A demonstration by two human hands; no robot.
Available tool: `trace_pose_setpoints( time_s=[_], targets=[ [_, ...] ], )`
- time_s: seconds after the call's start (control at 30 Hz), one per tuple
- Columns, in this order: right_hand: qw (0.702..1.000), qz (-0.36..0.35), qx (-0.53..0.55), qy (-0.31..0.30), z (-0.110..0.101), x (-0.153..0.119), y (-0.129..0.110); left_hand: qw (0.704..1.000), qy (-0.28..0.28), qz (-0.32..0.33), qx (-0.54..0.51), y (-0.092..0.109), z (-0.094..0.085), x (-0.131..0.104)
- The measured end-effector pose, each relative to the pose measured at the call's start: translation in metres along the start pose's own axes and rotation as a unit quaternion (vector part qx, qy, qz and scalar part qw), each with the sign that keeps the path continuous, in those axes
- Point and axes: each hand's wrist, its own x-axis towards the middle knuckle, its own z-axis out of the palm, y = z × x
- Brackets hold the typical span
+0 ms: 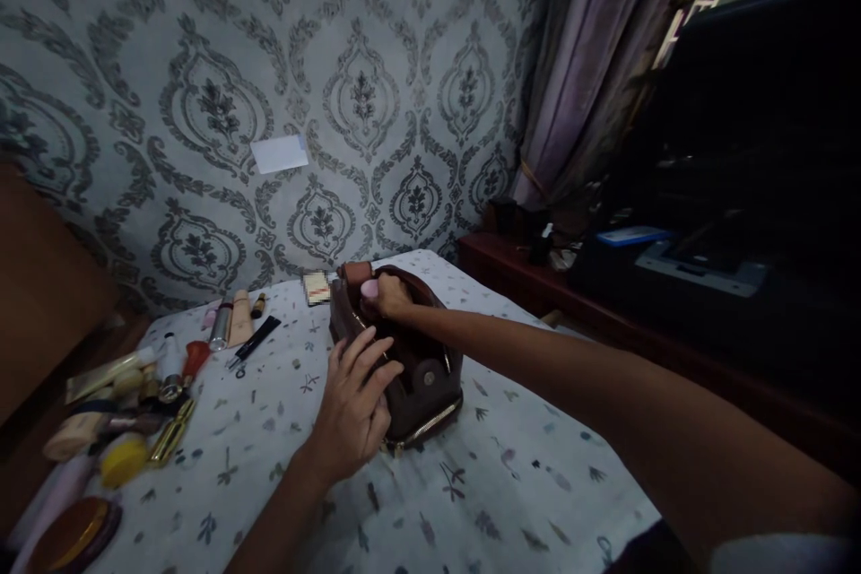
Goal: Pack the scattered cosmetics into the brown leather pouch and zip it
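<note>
A dark brown handbag (423, 408) stands on the bed with its top unzipped. My right hand (391, 298) reaches inside its opening, fingers closed around a small pink item (369, 289) with a rounded end; its exact kind is unclear. My left hand (356, 404) rests against the near left side of the bag, fingers spread over the rim. The bag's magnetic snap flap (429, 377) shows at the near edge. Its inside is dark, and other contents are hidden.
Cosmetics lie to the left, among them a red-headed brush (195, 360), yellow-lidded jar (124, 459), beige tube (240, 319) and black slim item (258, 339). A small blurred box (316, 288) stands behind the bag. A dark red wooden ledge (511, 282) runs along the right.
</note>
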Motion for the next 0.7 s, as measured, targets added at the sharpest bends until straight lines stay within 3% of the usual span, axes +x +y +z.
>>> trace_pose_setpoints(
  time_s=[0.37, 0.7],
  targets=[
    [1.0, 0.0, -0.03, -0.006, -0.001, -0.0035, -0.0035, 1.0, -0.003, -0.01, -0.008, 0.0001, 0.0, -0.0006],
    [1.0, -0.006, 0.017, -0.004, -0.0001, -0.0017, 0.0011, 1.0, 0.001, -0.011, -0.009, 0.0011, -0.0009, -0.0008]
  ],
)
